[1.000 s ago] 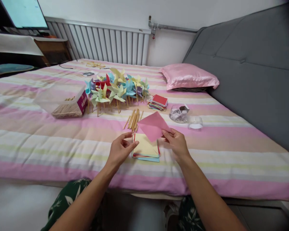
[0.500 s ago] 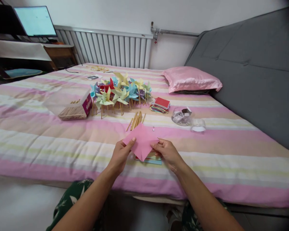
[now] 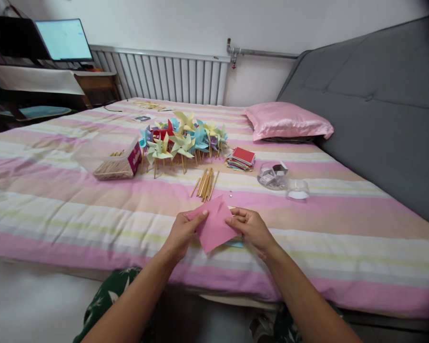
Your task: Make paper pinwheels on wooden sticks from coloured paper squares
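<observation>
both hands hold 1 pink sheet (image 3: 214,227) just above the near edge of the bed (image 3: 57,209). the left hand (image 3: 183,233) pinches the sheet's left edge, thumb on top near its upper corner. the right hand (image 3: 250,227) pinches the right edge, fingers curled round it. the sheet is tilted, 1 corner pointing down toward the person, with a fold or cut line showing near its top. under it, a bit of a paper stack (image 3: 236,243) peeks out by the right hand. just beyond lie loose sticks (image 3: 206,182) in a small bunch, and a tiny pin (image 3: 230,194) beside them. farther back stand pinwheels (image 3: 182,138) in several colours, with a box of sticks (image 3: 117,164) to their left and a second stack of squares (image 3: 241,158) to their right. a clear jar (image 3: 271,174) and its lid (image 3: 298,189) lie right of that. a pink pillow (image 3: 288,122) rests near the grey headboard (image 3: 379,105).
</observation>
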`<control>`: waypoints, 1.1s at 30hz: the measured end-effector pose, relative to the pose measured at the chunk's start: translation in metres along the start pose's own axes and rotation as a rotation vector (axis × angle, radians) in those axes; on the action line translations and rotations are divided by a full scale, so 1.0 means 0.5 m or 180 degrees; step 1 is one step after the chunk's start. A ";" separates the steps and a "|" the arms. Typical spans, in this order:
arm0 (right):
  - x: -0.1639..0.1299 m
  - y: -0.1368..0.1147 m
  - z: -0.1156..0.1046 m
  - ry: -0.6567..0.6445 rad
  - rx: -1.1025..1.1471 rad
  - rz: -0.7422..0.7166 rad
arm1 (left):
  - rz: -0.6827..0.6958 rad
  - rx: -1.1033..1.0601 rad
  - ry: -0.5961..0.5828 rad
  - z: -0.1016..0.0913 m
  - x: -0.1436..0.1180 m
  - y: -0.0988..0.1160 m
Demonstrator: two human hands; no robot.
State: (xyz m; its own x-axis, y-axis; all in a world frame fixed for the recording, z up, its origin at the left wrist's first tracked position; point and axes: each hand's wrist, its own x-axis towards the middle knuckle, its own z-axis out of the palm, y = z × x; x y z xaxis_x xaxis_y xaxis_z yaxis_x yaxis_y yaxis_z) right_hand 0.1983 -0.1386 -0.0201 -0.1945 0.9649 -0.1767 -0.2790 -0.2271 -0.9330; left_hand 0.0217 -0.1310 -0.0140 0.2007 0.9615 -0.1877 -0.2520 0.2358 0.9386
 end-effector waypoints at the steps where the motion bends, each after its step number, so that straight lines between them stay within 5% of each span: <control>1: 0.001 0.002 -0.001 0.0010 0.0017 -0.0002 | -0.0026 -0.0020 0.0012 0.001 -0.001 0.000; 11: 0.013 0.015 -0.012 0.0216 0.0155 -0.0027 | 0.0044 -0.0511 0.0298 -0.005 0.012 -0.003; 33: 0.009 0.014 0.000 0.0434 0.0299 -0.0025 | 0.0100 -0.0142 0.0060 -0.007 0.011 -0.004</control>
State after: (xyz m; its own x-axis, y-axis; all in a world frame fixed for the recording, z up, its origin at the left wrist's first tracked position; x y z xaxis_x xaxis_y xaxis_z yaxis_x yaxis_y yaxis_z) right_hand 0.1958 -0.1360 -0.0273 -0.0642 0.9742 -0.2163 -0.3680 -0.2246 -0.9023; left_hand 0.0198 -0.1257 -0.0179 0.1742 0.9709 -0.1642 -0.3000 0.2111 0.9303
